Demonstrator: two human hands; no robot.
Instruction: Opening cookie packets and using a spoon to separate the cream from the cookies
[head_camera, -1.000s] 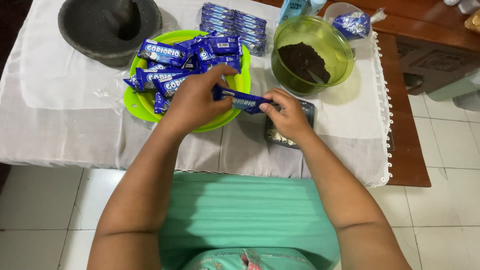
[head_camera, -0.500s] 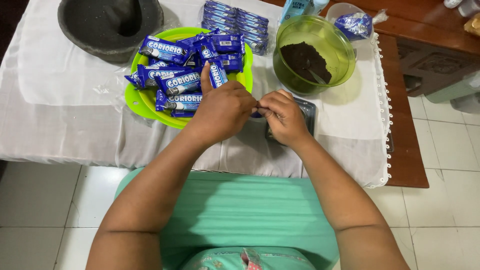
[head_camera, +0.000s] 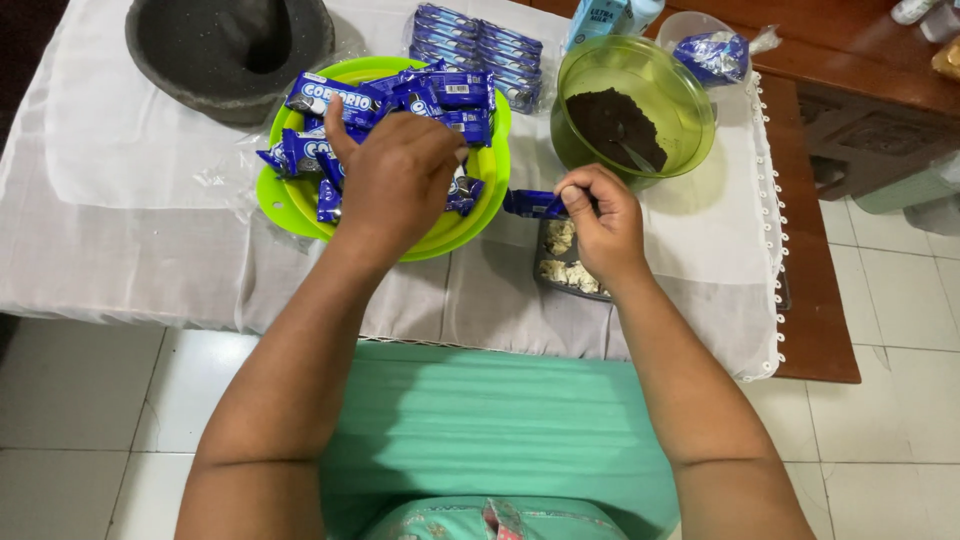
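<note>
My left hand (head_camera: 400, 175) lies palm down over a lime green plate (head_camera: 290, 215) piled with several blue biscuit packets (head_camera: 330, 95). Its fingers curl onto the packets and hide what is under them. To the right, my right hand (head_camera: 605, 220) pinches one end of a blue packet (head_camera: 528, 203), which sticks out to the left between the plate and a small dark tray (head_camera: 557, 285). That tray holds lumps of white cream and sits partly under my right hand.
A green bowl (head_camera: 690, 90) with dark crumbs (head_camera: 610, 125) and a spoon stands behind the right hand. A grey stone mortar (head_camera: 230, 50) sits far left, stacked blue packets (head_camera: 480, 45) behind the plate, a clear tub of wrappers (head_camera: 715, 50) far right. A white cloth (head_camera: 120, 230) covers the wooden table (head_camera: 820, 300).
Both hands held one blue packet between them in front of the plate. They have parted: the left hand moved onto the plate's packets, and the right hand keeps the packet over the tray.
</note>
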